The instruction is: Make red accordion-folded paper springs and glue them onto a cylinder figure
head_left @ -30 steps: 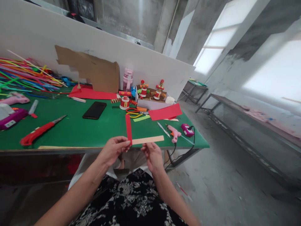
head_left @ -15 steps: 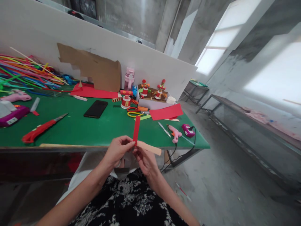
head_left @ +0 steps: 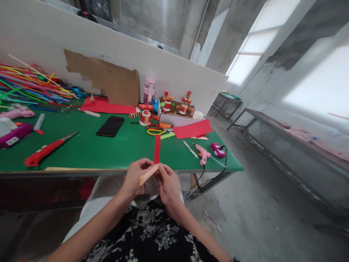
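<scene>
Both hands meet just over the table's front edge, pinching two joined paper strips. A red paper strip [head_left: 157, 150] points up and away from the fingers. From the same joint, a pale orange paper strip [head_left: 148, 175] slants down to the left across my left hand [head_left: 137, 177]. That hand is closed, its thumb and fingers by the joint. My right hand [head_left: 167, 183] is closed as well, thumb and fingertips pressing the strips at the fold. The fingers hide how the strips are joined.
Red scissors [head_left: 46, 150], a black phone [head_left: 110, 126], a pen [head_left: 190, 149] and a pink glue gun [head_left: 202, 154] lie on the green table [head_left: 87, 153]. Behind stand small paper figures [head_left: 145, 117], red paper [head_left: 193, 128], a pink bottle [head_left: 149, 90] and many coloured pipe cleaners [head_left: 29, 85].
The pale orange strip has swung from the right side over to the left, across the red strip's base. My right fingers have moved up onto the fold.
</scene>
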`<control>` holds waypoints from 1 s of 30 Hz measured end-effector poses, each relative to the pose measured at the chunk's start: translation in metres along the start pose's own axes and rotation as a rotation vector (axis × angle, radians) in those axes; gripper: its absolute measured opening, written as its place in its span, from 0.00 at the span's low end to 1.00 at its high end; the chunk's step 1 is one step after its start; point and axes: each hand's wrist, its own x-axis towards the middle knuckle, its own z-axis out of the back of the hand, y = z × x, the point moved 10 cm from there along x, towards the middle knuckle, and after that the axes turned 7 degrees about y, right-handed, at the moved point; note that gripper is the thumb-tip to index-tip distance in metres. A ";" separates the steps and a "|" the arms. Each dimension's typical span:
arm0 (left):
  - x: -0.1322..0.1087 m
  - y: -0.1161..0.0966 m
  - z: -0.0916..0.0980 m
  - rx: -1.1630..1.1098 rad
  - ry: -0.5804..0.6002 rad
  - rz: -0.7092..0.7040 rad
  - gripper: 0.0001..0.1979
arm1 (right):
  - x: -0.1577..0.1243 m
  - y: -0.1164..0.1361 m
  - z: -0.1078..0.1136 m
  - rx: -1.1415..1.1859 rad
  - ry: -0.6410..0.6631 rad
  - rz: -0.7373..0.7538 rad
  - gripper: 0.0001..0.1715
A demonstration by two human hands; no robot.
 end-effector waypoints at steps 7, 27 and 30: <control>-0.002 -0.002 -0.001 0.027 0.008 -0.036 0.14 | -0.002 0.006 0.002 -0.072 -0.052 0.074 0.16; -0.001 0.013 -0.012 -0.059 0.108 -0.073 0.24 | -0.004 0.044 0.003 -0.425 -0.119 0.329 0.12; 0.002 0.015 -0.004 -0.077 0.009 -0.095 0.23 | -0.004 0.037 0.004 -0.376 -0.112 0.298 0.13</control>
